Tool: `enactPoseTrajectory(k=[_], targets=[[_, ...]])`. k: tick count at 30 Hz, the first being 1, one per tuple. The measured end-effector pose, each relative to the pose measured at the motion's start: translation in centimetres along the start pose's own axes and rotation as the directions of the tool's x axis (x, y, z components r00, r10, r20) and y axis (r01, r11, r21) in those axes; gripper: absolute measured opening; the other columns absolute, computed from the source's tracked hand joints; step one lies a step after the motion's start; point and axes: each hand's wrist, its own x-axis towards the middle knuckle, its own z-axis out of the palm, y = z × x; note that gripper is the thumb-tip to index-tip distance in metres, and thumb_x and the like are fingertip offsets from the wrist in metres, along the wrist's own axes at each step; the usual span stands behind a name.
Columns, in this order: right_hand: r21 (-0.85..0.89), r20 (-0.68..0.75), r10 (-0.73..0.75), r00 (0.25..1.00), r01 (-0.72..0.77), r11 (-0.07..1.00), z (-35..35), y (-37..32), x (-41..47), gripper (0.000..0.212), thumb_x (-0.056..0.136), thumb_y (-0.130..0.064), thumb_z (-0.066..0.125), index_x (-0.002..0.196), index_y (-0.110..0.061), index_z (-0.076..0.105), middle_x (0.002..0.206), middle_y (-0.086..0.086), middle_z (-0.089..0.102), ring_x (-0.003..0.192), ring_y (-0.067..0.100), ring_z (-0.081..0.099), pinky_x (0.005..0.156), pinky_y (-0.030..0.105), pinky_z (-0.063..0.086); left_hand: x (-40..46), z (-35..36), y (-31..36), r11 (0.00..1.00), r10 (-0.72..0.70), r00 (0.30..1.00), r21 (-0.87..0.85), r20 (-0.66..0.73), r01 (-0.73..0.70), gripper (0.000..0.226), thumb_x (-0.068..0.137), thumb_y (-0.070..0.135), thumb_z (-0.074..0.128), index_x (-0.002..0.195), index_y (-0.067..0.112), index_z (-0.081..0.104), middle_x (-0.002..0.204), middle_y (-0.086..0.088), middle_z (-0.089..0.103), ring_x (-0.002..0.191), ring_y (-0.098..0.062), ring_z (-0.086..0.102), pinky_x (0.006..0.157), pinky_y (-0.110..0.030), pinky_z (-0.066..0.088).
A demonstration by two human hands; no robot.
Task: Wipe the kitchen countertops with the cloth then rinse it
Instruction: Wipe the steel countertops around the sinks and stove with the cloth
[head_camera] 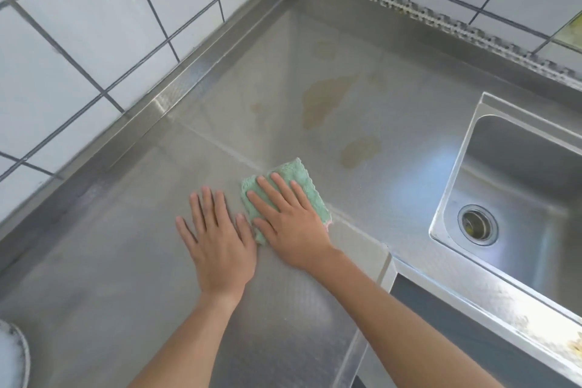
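Observation:
A folded green cloth [297,176] lies flat on the stainless steel countertop [132,246], near the corner seam. My right hand [289,224] presses down on the cloth with straight, spread fingers and covers most of it. My left hand [217,236] rests flat on the bare steel just left of the cloth, its fingers straight. Brownish stains [324,98] mark the counter beyond the cloth, with a smaller patch [359,151] closer to it. The sink [519,192] sits to the right, its drain [477,224] visible.
White tiled walls [78,41] meet in the far corner behind the raised steel backsplash. A round white object [12,356] shows at the bottom left edge. The counter's front edge [387,268] drops off just right of my right wrist.

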Motion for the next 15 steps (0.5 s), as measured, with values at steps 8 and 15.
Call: enactPoseTrajectory(k=[8,15], targets=[[-0.085,-0.053,0.288,0.956,-0.292,0.953,-2.0,8.2,-10.3,0.055,0.109,-0.049,0.022,0.161,-0.030,0.024,0.171,-0.004,0.014,0.159,0.020,0.000,0.127,0.049,0.013,0.0,-0.5,0.5,1.000,-0.015,1.000,-0.021,0.005,0.015,0.061,0.101,0.037,0.037,0.153,0.006,0.042,0.168,-0.016,0.035,0.161,-0.032,0.020,0.128,-0.063,0.010],[0.008,-0.039,0.292,0.956,-0.292,0.956,-1.1,0.5,-0.8,0.056,0.109,-0.043,0.027,0.162,-0.027,0.020,0.172,0.002,0.005,0.158,0.028,-0.008,0.126,0.049,-0.007,0.0,-1.1,0.9,0.998,-0.031,0.999,-0.053,0.029,0.033,0.064,0.100,0.039,0.036,0.155,0.005,0.041,0.168,-0.015,0.034,0.161,-0.032,0.021,0.128,-0.063,0.009]])
